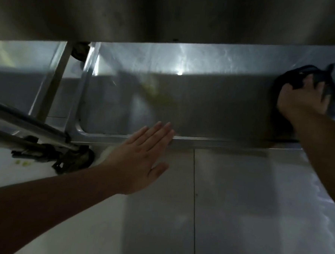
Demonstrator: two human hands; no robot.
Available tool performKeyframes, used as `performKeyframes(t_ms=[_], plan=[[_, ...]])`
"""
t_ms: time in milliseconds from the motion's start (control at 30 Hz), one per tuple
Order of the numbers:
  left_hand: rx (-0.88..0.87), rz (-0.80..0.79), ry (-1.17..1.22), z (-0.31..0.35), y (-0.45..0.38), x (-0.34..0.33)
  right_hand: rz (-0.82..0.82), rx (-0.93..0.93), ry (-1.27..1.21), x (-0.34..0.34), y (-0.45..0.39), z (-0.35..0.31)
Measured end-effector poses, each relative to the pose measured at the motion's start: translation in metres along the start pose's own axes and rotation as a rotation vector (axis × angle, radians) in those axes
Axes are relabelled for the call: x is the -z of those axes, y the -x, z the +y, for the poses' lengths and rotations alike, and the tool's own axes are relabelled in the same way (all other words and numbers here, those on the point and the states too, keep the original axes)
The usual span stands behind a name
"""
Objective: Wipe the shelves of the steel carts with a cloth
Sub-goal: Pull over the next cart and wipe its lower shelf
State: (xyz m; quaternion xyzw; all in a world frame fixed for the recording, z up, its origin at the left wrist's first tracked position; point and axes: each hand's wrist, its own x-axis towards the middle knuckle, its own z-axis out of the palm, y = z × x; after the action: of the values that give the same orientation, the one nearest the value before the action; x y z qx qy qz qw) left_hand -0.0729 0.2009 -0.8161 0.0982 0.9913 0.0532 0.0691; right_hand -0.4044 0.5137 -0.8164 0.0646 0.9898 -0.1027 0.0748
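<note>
Wiping was under way on the lower shelf (212, 102), and the risks sat at both ends of it. The right hand (303, 99) was clenched round the dark cloth (293, 79), bunched at the far right end of the shelf, under the upper shelf (168, 16). Loose tails of cloth trailed past the fingers; my read was that they could drag off the edge or miss the corner, leaving a streak. A yellowish smear (155, 91) showed near the middle of the shelf, well apart from the cloth, and could be skipped if the strokes stayed at the right end. The left hand (141, 156) lay flat and released, fingertips touching the front rim (220, 140), holding nothing; pressing hard there might roll the cart on the tiled floor (226, 207). Blur hid finer detail.
</note>
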Motion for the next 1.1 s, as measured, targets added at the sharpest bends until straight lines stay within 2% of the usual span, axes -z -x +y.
performKeyframes(t_ms=[67, 133, 267, 333, 433, 533, 567, 633, 767, 867, 967, 1100], plan=[[0.025, -0.022, 0.018, -0.010, 0.012, -0.002, -0.002, 0.008, 0.009, -0.006, 0.007, -0.027], [0.018, -0.047, 0.042, -0.015, 0.016, -0.005, -0.037, 0.112, 0.038, -0.019, 0.024, -0.069], [0.039, -0.071, 0.040, -0.017, 0.016, -0.009, -0.077, 0.482, 0.072, -0.050, 0.090, -0.180], [0.049, -0.085, 0.043, -0.019, 0.019, -0.009, -0.126, 0.729, 0.068, -0.064, 0.130, -0.219], [0.069, -0.095, 0.079, -0.020, 0.020, -0.009, -0.185, 1.013, 0.105, -0.074, 0.164, -0.228], [0.059, -0.074, 0.101, -0.021, 0.018, -0.009, -0.193, 1.096, 0.137, -0.066, 0.155, -0.193], [0.051, -0.068, 0.106, -0.021, 0.018, -0.008, -0.192, 1.083, 0.127, -0.061, 0.148, -0.176], [0.039, -0.054, 0.123, -0.022, 0.019, -0.009, -0.163, 0.943, 0.065, -0.051, 0.125, -0.135], [0.014, -0.023, 0.137, -0.019, 0.020, -0.012, -0.047, 0.386, 0.008, -0.031, 0.078, -0.069], [0.015, 0.008, 0.134, -0.018, 0.018, -0.014, -0.049, 0.076, 0.024, -0.033, 0.063, -0.091], [0.009, -0.022, 0.153, -0.020, 0.015, -0.013, -0.080, 0.083, 0.010, -0.044, 0.065, -0.155], [0.014, -0.035, 0.134, -0.021, 0.018, -0.014, -0.188, 0.391, 0.072, -0.065, 0.105, -0.255]])
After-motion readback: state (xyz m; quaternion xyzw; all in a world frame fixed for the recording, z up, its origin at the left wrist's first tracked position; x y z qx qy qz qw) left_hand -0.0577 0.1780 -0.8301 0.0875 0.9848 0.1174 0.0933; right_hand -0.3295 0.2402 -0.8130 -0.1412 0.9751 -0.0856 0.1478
